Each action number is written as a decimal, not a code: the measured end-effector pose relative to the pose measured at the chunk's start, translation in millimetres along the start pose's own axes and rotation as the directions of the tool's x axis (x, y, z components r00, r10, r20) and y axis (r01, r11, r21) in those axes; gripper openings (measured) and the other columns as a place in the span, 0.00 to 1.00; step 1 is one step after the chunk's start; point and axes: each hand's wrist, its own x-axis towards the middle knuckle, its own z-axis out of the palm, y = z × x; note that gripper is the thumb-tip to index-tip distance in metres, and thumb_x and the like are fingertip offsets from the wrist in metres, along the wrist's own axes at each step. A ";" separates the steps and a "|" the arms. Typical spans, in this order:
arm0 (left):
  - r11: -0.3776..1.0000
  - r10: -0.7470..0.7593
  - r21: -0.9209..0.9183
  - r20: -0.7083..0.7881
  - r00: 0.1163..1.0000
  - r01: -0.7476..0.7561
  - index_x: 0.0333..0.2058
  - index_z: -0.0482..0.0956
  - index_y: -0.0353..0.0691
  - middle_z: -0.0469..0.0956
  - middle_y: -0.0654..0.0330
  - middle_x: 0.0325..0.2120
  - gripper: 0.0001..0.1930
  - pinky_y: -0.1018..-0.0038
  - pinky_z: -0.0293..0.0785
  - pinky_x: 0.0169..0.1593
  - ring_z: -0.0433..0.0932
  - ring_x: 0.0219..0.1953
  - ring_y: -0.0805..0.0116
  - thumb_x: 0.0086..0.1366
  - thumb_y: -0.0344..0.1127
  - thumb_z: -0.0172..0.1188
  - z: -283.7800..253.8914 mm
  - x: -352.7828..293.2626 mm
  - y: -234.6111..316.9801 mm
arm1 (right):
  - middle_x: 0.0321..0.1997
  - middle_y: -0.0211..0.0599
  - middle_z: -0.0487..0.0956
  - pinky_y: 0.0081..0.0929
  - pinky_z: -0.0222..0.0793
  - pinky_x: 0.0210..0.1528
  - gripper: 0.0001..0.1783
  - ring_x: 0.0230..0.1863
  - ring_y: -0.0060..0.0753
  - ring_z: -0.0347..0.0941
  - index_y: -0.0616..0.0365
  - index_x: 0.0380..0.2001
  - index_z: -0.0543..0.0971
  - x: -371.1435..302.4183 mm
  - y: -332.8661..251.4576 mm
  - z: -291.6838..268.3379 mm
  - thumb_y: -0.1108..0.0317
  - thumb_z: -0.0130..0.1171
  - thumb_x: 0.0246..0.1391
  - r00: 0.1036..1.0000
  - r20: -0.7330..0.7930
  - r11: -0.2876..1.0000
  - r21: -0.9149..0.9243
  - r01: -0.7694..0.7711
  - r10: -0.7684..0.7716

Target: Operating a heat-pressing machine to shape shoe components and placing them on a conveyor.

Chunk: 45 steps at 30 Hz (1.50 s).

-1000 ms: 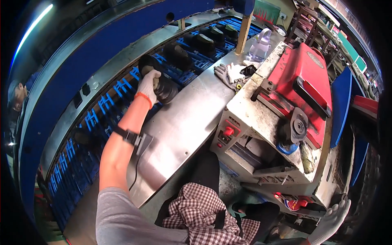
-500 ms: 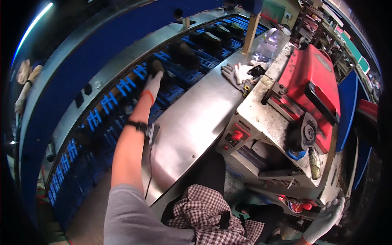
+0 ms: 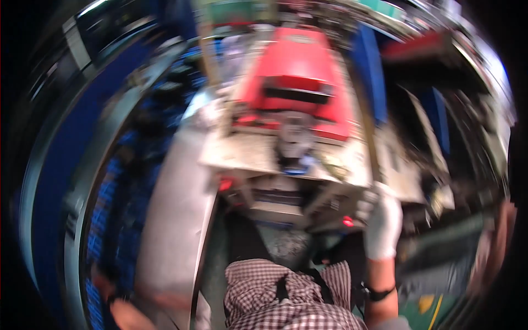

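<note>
The whole picture is smeared by motion. My right hand, in a white knitted glove, is raised beside the front right corner of the red-topped machine. Its fingers point away from me and are too blurred to read; whether it touches the machine I cannot tell. At the lower left, my left forearm reaches toward the blue-slatted conveyor. The left hand there is dark and blurred, so its fingers and anything in them are hidden. A dark, block-like part stands at the machine's front.
A bare metal ledge runs between the conveyor and the machine. Blue panels stand to the machine's right. A checkered cloth covers my lap. A yellow floor line shows at the lower right.
My view has swung right, bringing the machine to the middle. My left hand has left the dark shoe on the conveyor, now lower left in view. My right hand has come up beside the machine.
</note>
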 end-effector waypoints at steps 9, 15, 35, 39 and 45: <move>0.571 -0.005 -0.818 -0.079 0.997 -0.062 0.67 0.69 0.34 0.75 0.43 0.62 0.36 0.52 0.68 0.70 0.75 0.64 0.45 0.62 0.44 0.66 -47.3 -50.3 347.4 | 0.47 0.37 0.83 0.27 0.78 0.42 0.17 0.41 0.29 0.81 0.61 0.57 0.78 -17.3 -1.8 -16.5 0.64 0.53 0.73 0.996 0.094 1.000 -0.026 0.006 -0.003; -0.040 0.322 -0.974 0.200 0.925 0.224 0.68 0.67 0.34 0.74 0.44 0.63 0.39 0.50 0.67 0.70 0.74 0.64 0.45 0.61 0.44 0.67 -92.1 -123.9 435.4 | 0.50 0.41 0.83 0.29 0.79 0.51 0.20 0.46 0.29 0.81 0.64 0.61 0.76 -31.9 -9.2 14.6 0.64 0.54 0.72 0.875 0.473 0.992 -0.115 -0.057 0.105; -0.132 0.988 -0.990 -0.128 0.084 0.047 0.78 0.42 0.37 0.51 0.42 0.76 0.47 0.62 0.54 0.76 0.55 0.77 0.55 0.69 0.38 0.61 -279.2 -215.4 721.1 | 0.64 0.40 0.75 0.30 0.65 0.69 0.33 0.65 0.29 0.71 0.65 0.70 0.66 46.7 -204.5 -78.0 0.58 0.55 0.69 0.900 0.434 0.994 -0.068 0.083 -0.045; -0.423 0.847 -0.883 -0.465 0.258 -0.204 0.76 0.51 0.32 0.57 0.41 0.74 0.44 0.61 0.52 0.76 0.55 0.77 0.52 0.68 0.42 0.63 -308.2 -179.0 799.0 | 0.73 0.61 0.67 0.33 0.58 0.75 0.41 0.74 0.48 0.65 0.73 0.69 0.67 149.3 -234.3 -95.2 0.52 0.60 0.62 0.841 0.470 0.540 -0.649 0.536 -0.269; -0.496 0.694 -0.696 -0.677 0.245 -0.518 0.71 0.61 0.29 0.67 0.37 0.68 0.36 0.64 0.59 0.73 0.66 0.71 0.51 0.72 0.46 0.55 -361.3 -152.0 927.3 | 0.71 0.65 0.70 0.32 0.62 0.73 0.54 0.72 0.51 0.69 0.78 0.71 0.62 278.6 -233.0 -83.0 0.46 0.63 0.51 0.948 0.183 0.245 -0.937 0.248 -0.260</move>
